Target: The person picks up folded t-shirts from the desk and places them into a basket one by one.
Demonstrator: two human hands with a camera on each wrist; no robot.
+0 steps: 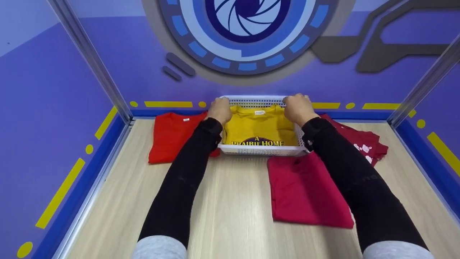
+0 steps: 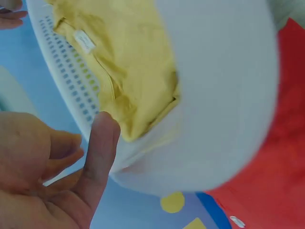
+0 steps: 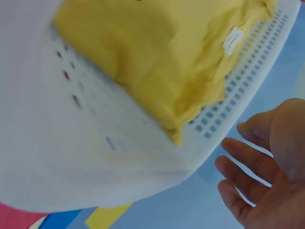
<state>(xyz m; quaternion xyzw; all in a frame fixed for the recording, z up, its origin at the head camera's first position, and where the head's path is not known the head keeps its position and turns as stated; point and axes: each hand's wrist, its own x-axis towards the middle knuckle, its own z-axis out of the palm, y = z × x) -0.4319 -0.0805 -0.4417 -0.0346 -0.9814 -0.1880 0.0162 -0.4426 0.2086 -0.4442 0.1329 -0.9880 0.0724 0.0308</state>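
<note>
A white mesh basket point(image 1: 264, 151) stands at the back of the table with a folded yellow T-shirt point(image 1: 258, 126) in it. My left hand point(image 1: 220, 109) is at its far left corner. In the left wrist view the thumb point(image 2: 102, 143) lies straight against the basket point(image 2: 228, 95) wall beside the yellow T-shirt point(image 2: 128, 62), with the other fingers loosely curled and holding nothing. My right hand point(image 1: 298, 108) is at the far right corner. In the right wrist view the right hand point(image 3: 267, 167) has relaxed fingers a little apart from the basket point(image 3: 95, 143) and the yellow T-shirt point(image 3: 167, 52).
A red T-shirt point(image 1: 170, 136) lies left of the basket. A folded crimson shirt point(image 1: 305, 190) lies in front right, under my right forearm. A dark red garment with white print point(image 1: 363, 142) sits behind it. Purple walls close in on three sides.
</note>
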